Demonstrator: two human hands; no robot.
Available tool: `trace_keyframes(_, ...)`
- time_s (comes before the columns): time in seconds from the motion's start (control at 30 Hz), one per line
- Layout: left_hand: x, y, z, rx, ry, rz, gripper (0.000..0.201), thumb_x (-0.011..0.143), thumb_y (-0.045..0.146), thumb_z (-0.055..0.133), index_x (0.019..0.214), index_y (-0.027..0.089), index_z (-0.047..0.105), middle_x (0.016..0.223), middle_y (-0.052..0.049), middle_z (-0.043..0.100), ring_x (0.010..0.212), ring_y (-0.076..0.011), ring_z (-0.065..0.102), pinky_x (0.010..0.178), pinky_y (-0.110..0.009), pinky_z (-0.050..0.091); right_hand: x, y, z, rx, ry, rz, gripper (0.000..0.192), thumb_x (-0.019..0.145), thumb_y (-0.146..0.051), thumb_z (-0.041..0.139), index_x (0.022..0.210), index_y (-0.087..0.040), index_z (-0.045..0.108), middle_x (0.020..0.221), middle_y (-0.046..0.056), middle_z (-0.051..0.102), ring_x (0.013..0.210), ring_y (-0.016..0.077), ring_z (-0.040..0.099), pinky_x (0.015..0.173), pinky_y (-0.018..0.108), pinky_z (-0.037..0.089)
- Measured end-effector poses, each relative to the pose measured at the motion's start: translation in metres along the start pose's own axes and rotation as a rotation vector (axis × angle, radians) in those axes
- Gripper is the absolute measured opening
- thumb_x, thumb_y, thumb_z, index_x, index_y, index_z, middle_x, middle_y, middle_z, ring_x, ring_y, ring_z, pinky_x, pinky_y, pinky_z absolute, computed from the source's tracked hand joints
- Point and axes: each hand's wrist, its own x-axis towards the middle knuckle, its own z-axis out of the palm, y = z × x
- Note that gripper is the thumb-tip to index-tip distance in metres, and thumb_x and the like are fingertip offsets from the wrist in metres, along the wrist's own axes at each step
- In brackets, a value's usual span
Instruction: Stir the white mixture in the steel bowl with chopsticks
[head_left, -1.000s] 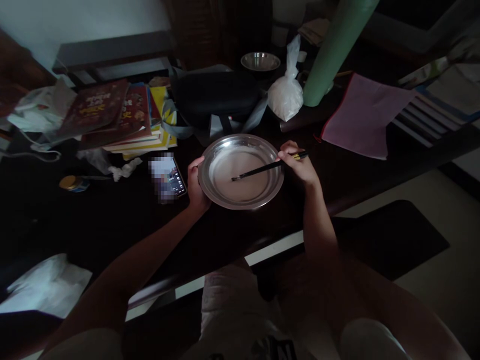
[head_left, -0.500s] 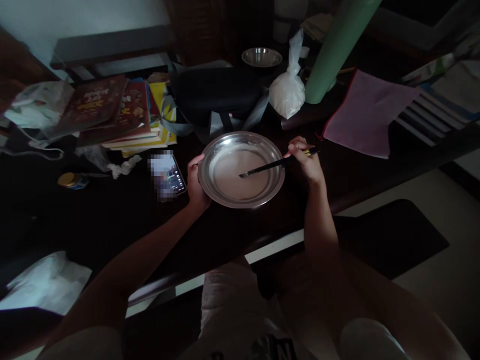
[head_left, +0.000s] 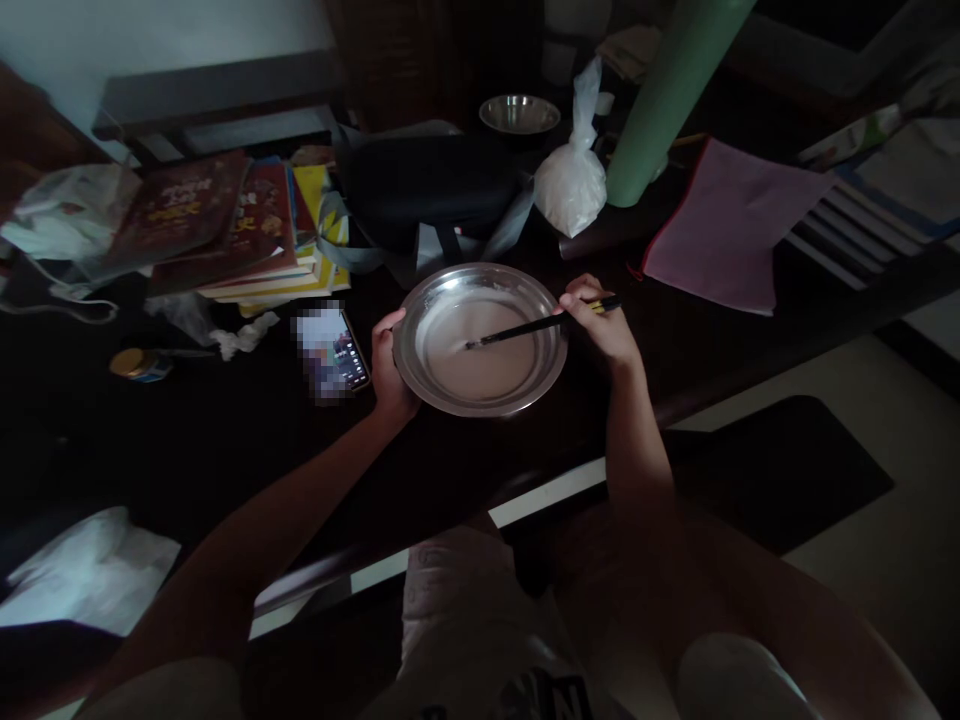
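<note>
A shiny metal basin (head_left: 480,408) with a wide rim holds a pale, cloudy liquid (head_left: 487,375). My left hand (head_left: 393,368) grips the basin's left side, with the thumb at the rim. In my right hand (head_left: 601,322) a thin black stick (head_left: 525,326), looking like a brush, is held between the fingers. Its tip dips into the liquid near the middle, and its yellow-marked end points up to the right. Whether the tip has bristles is too dim to tell. Left of my left hand lies a phone (head_left: 334,350) with its screen lit.
Behind the basin stand a black bag (head_left: 435,185), a tied plastic bag of white powder (head_left: 571,188), a green cylinder (head_left: 667,110) and a second metal bowl (head_left: 519,114). Books (head_left: 187,215) are stacked at left, near a small jar (head_left: 139,364). A pink mesh pouch (head_left: 731,230) lies at right.
My right hand has shifted slightly left, bringing the stick's tip further left through the liquid. The left hand keeps its hold on the basin.
</note>
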Motion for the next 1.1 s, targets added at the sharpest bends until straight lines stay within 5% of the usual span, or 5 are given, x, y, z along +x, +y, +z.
trace_keyframes(0.4, -0.004, 0.0, 0.006, -0.024, 0.037, 0.023, 0.047, 0.109, 0.072, 0.088, 0.124, 0.028, 0.089, 0.139, -0.011, 0.092, 0.132, -0.0324, 0.085, 0.13, -0.053, 0.071, -0.001, -0.006, 0.001, 0.008, 0.051, 0.011, 0.08, 0.085, -0.113, 0.086, 0.069, -0.035, 0.079, 0.089, 0.003, 0.064, 0.109, 0.0326, 0.07, 0.121, 0.064, 0.06)
trace_keyframes(0.57, -0.005, 0.002, 0.008, -0.03, 0.041, -0.007, 0.034, 0.11, 0.065, 0.087, 0.121, 0.033, 0.091, 0.138, -0.007, 0.094, 0.135, -0.0331, 0.086, 0.131, -0.053, 0.072, -0.001, -0.007, 0.002, -0.005, -0.048, 0.002, 0.079, 0.082, -0.114, 0.088, 0.075, -0.035, 0.083, 0.089, 0.003, 0.066, 0.108, 0.0329, 0.071, 0.12, 0.064, 0.06)
trace_keyframes(0.7, -0.003, 0.0, 0.005, -0.027, 0.042, 0.007, 0.038, 0.112, 0.062, 0.086, 0.124, 0.027, 0.09, 0.138, -0.01, 0.093, 0.133, -0.0318, 0.086, 0.132, -0.054, 0.071, 0.0, -0.004, 0.0, -0.001, 0.068, 0.006, 0.081, 0.084, -0.113, 0.087, 0.07, -0.034, 0.079, 0.091, 0.004, 0.066, 0.11, 0.0324, 0.071, 0.124, 0.064, 0.058)
trace_keyframes(0.87, 0.002, -0.003, -0.003, 0.005, -0.017, 0.001, 0.038, 0.113, 0.067, 0.09, 0.125, 0.031, 0.091, 0.141, -0.008, 0.092, 0.148, -0.0353, 0.084, 0.136, -0.051, 0.07, 0.0, 0.0, 0.001, 0.028, -0.022, -0.02, 0.074, 0.085, -0.107, 0.093, 0.075, -0.034, 0.085, 0.093, 0.004, 0.068, 0.109, 0.0317, 0.072, 0.119, 0.061, 0.062)
trace_keyframes(1.1, 0.002, -0.005, -0.001, -0.003, -0.003, 0.003, 0.042, 0.113, 0.069, 0.087, 0.126, 0.029, 0.089, 0.142, -0.01, 0.092, 0.14, -0.0331, 0.085, 0.133, -0.051, 0.07, 0.0, 0.003, -0.004, 0.04, 0.079, 0.005, 0.064, 0.094, -0.091, 0.098, 0.072, -0.033, 0.079, 0.091, 0.003, 0.069, 0.111, 0.033, 0.076, 0.126, 0.066, 0.063)
